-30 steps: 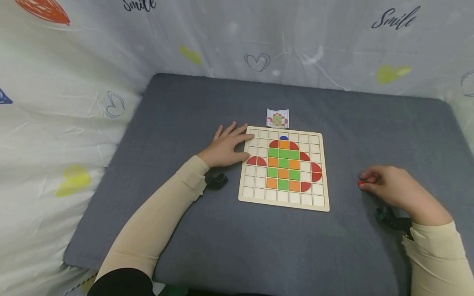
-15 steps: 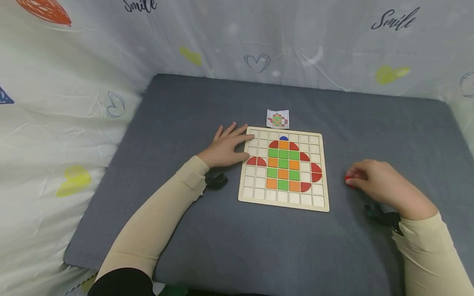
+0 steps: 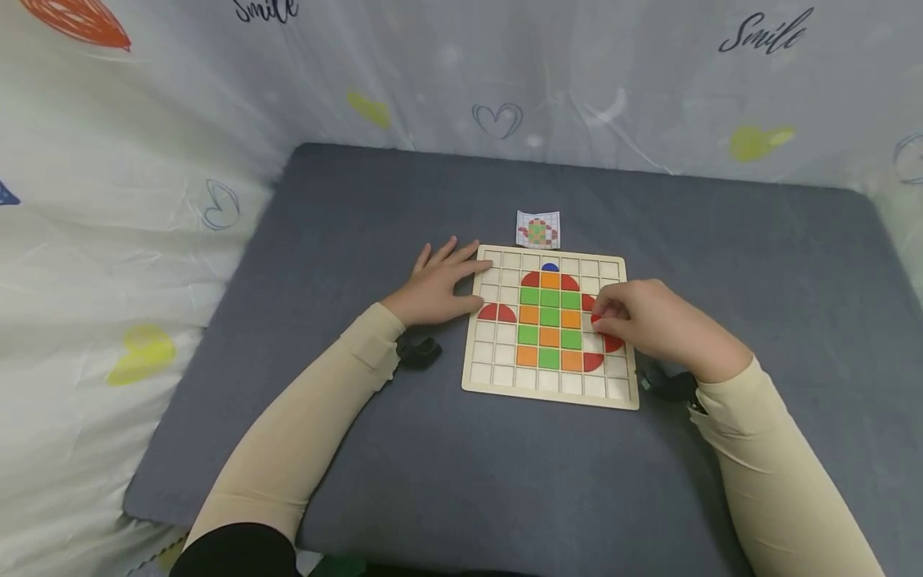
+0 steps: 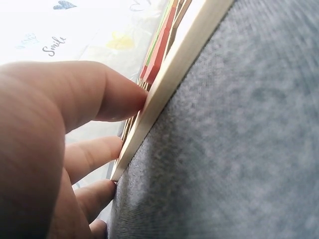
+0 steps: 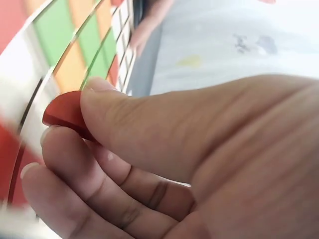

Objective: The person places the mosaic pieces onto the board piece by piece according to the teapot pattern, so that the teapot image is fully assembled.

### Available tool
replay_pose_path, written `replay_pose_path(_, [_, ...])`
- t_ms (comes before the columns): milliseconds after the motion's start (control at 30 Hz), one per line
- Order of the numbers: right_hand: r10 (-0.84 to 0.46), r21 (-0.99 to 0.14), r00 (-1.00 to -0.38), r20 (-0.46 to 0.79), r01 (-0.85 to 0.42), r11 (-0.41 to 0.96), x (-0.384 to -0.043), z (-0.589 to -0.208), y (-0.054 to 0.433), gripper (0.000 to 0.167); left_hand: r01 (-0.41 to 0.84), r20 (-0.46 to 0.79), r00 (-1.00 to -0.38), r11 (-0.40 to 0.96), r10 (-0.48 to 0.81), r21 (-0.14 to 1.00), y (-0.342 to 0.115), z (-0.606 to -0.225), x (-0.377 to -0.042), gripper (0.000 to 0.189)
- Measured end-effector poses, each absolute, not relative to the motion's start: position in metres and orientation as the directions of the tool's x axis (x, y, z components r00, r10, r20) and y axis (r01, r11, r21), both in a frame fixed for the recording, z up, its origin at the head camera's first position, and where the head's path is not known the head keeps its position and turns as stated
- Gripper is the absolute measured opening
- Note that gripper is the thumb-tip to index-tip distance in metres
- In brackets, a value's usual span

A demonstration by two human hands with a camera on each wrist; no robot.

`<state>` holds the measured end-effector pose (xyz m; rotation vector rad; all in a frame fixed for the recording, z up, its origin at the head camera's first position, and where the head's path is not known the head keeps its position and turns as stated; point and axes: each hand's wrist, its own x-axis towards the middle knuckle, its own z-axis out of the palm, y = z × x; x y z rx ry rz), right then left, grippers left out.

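A wooden grid board lies on the table with green and orange squares, red quarter-round pieces and a blue half-round piece set in its cells. My right hand is over the board's right side. Its thumb and fingers pinch a red quarter-round piece, seen close in the right wrist view. Some red pieces under that hand are partly hidden. My left hand rests at the board's left edge with fingers spread, thumb and index fingertip touching the rim, which the left wrist view also shows.
A small printed pattern card lies just beyond the board's far edge. The grey cloth-covered table stretches around the board. White printed curtains hang behind it and at its left side.
My right hand has moved left from the bare table on the right to above the board, carrying the red piece. The left hand stays at the board's edge.
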<state>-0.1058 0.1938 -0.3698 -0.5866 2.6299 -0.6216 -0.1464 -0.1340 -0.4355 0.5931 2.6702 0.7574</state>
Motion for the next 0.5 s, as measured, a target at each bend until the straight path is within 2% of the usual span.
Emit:
replay_pose_path(167, [-0.522, -0.533, -0.814, -0.256, -0.332, 0.778, -0.111, -0.369, 0.168, 0.003, 0.31, -0.168, -0.867, 0.771, 0.469, 0.556, -0.135, -0.435, -0.147, 0.068])
replay_pose_path(500, [-0.6, -0.564, -0.765, -0.232, -0.397, 0.724, -0.118, -0.373, 0.125, 0.008, 0.3, -0.184, -0.866, 0.777, 0.465, 0.554, -0.135, -0.436, -0.147, 0.067])
